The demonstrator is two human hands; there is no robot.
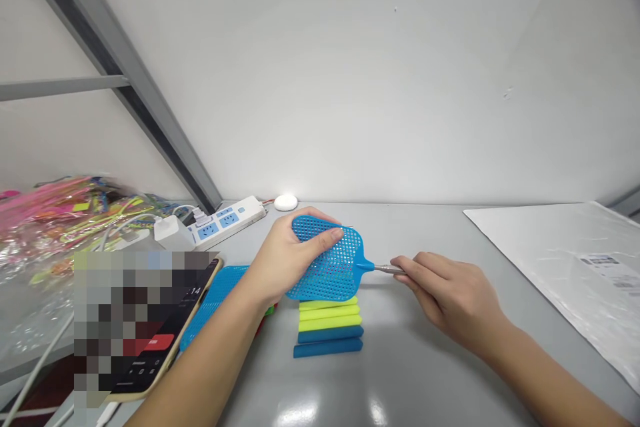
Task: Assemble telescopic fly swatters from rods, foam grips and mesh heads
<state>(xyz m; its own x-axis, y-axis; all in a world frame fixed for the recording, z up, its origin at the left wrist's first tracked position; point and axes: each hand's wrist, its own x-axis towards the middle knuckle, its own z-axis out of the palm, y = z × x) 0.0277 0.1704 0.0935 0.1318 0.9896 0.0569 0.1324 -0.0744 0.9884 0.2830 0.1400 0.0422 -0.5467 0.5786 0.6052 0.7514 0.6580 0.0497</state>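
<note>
A blue fly swatter (pixel 330 270) with a perforated paddle is held above the grey table. My left hand (pixel 287 257) pinches the paddle, thumb on its face and fingers behind it. At its neck a thin metal rod (pixel 384 268) comes out, and my right hand (pixel 450 290) grips that rod, hiding its far end. Below the paddle lie several yellow sleeves (pixel 330 323) and dark blue sleeves (pixel 327 347) side by side, partly covered by it. Another blue perforated paddle (pixel 220 290) rests on the table, partly hidden by my left forearm. Small red and green bits show beside that forearm.
On the left lie a phone (pixel 175 320), a white power strip (pixel 230 220) with plugs and cables, and a heap of clear plastic bags (pixel 75 233) with colourful contents. A round white device (pixel 286 202) sits by the wall. A white package (pixel 560 260) lies at right.
</note>
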